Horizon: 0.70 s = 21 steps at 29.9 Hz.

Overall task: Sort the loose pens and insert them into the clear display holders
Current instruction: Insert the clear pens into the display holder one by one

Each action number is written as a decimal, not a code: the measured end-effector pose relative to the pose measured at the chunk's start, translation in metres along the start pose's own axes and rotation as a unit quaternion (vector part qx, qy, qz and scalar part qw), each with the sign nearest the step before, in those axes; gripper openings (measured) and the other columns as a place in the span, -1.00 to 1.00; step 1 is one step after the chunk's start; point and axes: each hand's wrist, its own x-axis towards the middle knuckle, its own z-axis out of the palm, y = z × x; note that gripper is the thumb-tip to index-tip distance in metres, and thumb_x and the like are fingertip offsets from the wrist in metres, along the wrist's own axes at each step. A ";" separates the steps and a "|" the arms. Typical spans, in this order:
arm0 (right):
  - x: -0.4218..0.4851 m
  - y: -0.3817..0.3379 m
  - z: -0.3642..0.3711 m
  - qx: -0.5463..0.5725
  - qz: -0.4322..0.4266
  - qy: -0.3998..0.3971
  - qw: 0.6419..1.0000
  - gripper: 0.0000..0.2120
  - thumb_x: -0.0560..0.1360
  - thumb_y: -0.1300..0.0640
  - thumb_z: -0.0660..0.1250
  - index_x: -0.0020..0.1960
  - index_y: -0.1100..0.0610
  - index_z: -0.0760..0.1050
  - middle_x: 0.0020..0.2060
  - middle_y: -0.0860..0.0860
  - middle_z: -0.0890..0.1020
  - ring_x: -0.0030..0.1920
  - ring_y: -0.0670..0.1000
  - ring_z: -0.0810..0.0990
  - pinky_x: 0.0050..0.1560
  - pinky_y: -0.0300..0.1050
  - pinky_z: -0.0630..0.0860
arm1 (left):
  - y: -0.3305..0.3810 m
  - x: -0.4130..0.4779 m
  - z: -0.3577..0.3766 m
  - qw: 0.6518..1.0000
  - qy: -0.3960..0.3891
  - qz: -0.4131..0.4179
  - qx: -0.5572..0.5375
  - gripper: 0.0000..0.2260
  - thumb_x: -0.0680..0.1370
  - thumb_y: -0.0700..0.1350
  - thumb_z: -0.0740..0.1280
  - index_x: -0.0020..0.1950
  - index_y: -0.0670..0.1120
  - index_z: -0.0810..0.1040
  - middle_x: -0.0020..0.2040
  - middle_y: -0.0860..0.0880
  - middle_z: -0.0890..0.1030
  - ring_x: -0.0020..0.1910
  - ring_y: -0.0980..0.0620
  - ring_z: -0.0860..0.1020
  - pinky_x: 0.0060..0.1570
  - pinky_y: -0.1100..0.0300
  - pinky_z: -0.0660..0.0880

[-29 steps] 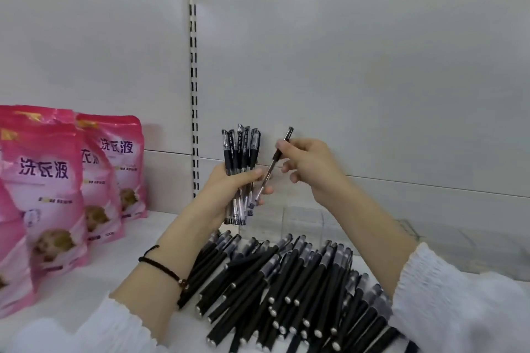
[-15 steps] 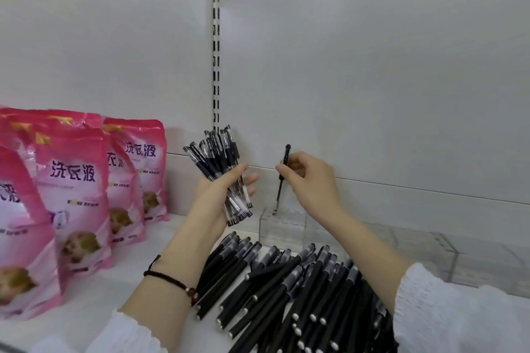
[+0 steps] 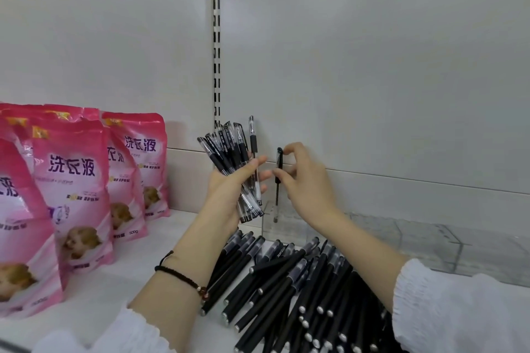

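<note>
- Back panel (image 3: 372, 80): plain, flat, matte white, split by one slotted metal upright.
- Shelf (image 3: 114, 281): smooth and white, everything here is carried on it.
- Bags (image 3: 71, 180): glossy pink pouches, soft and a bit crinkled, stood upright at the far left, well apart from the pen work.
- Holders (image 3: 430, 246): clear, rigid, boxy plastic, lined up along the back of the shelf from the middle out to the right. The walls are so see-through that compartments can't really be counted.
- Pile (image 3: 286, 281): loads of slim round matte-black pens with silvery ends, dumped loosely just in front of the holders, under both forearms.
- Left hand (image 3: 229, 192): wrapped around a bundle (image 3: 226, 152) of clear-barrelled pens with black rubbery grips, which is held fanned out and tilted a little, just left of the holders.
- Right hand (image 3: 309, 183): a single pen (image 3: 277, 189) is pinched near its top between thumb and fingertips.
- That pen is what matters: its long axis is held close to vertical, and its lower end looks to be poked into the left end of the holders, straight below the right hand. The right hand is the nearer one, so probably only a straight push down and a let-go are needed. Any tilt and it could jam against the clear wall.
</note>
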 end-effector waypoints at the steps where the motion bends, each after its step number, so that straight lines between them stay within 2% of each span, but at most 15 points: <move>1: 0.000 0.000 0.002 -0.010 0.014 -0.005 1.000 -0.78 0.52 0.06 0.36 0.12 0.05 0.41 -0.22 0.05 0.62 -0.19 0.11 0.59 -0.12 0.09 0.54 | 0.000 0.000 0.000 1.000 0.002 -0.003 0.001 -0.80 0.53 -0.25 0.37 0.15 -0.20 0.54 -0.07 -0.04 0.72 -0.22 0.05 0.69 -0.38 0.22 0.57; 4: -0.001 0.004 0.003 -0.030 0.062 -0.034 0.997 -0.84 0.48 -0.01 0.41 -0.09 0.06 0.50 -0.23 -0.01 0.63 -0.17 0.07 0.59 -0.11 0.07 0.55 | 0.000 0.000 0.002 1.000 0.006 -0.013 -0.001 -0.83 0.54 -0.27 0.35 0.13 -0.21 0.54 -0.10 -0.04 0.73 -0.24 0.06 0.69 -0.40 0.24 0.56; 8: 0.003 0.005 -0.006 -0.003 0.059 -0.009 0.998 -0.73 0.50 -0.14 0.33 -0.23 0.04 0.52 -0.35 -0.04 0.63 -0.30 0.00 0.60 -0.20 0.03 0.56 | 0.000 -0.002 0.002 0.999 -0.013 -0.030 -0.002 -0.80 0.52 -0.26 0.38 0.13 -0.24 0.57 -0.05 -0.05 0.72 -0.19 0.04 0.70 -0.37 0.23 0.58; 11: 0.011 -0.006 -0.014 0.146 0.058 0.009 0.988 -0.73 0.56 -0.07 0.29 -0.23 0.04 0.56 -0.37 -0.01 0.64 -0.44 -0.17 0.56 -0.35 -0.09 0.53 | -0.002 -0.003 0.002 0.998 -0.035 -0.043 0.011 -0.82 0.51 -0.27 0.39 0.11 -0.22 0.59 -0.03 -0.09 0.72 -0.16 0.03 0.70 -0.35 0.22 0.59; 14: 0.016 -0.014 -0.017 0.255 0.083 -0.028 0.963 -0.87 0.53 0.04 0.38 -0.15 0.06 0.60 -0.34 0.03 0.64 -0.50 -0.10 0.51 -0.39 -0.20 0.49 | -0.004 -0.005 0.004 0.996 -0.056 -0.053 0.041 -0.78 0.50 -0.30 0.39 0.15 -0.23 0.58 -0.03 -0.13 0.72 -0.11 -0.01 0.70 -0.34 0.19 0.60; 17: 0.017 -0.017 -0.017 0.307 0.118 -0.043 0.944 -0.96 0.51 0.14 0.41 -0.11 0.08 0.57 -0.33 0.04 0.60 -0.55 -0.07 0.52 -0.45 -0.25 0.45 | -0.005 -0.005 0.004 0.995 -0.053 -0.063 0.058 -0.80 0.50 -0.31 0.39 0.12 -0.25 0.58 -0.04 -0.19 0.71 -0.08 -0.09 0.70 -0.30 0.14 0.62; 21: 0.021 -0.015 -0.020 0.288 0.114 0.031 0.950 -0.92 0.51 0.19 0.38 -0.14 0.05 0.55 -0.43 -0.07 0.54 -0.57 -0.19 0.42 -0.51 -0.37 0.34 | -0.006 0.000 0.000 0.997 0.029 -0.043 0.066 -0.90 0.52 -0.31 0.37 0.00 -0.32 0.62 -0.07 -0.25 0.70 -0.13 -0.14 0.70 -0.31 0.11 0.64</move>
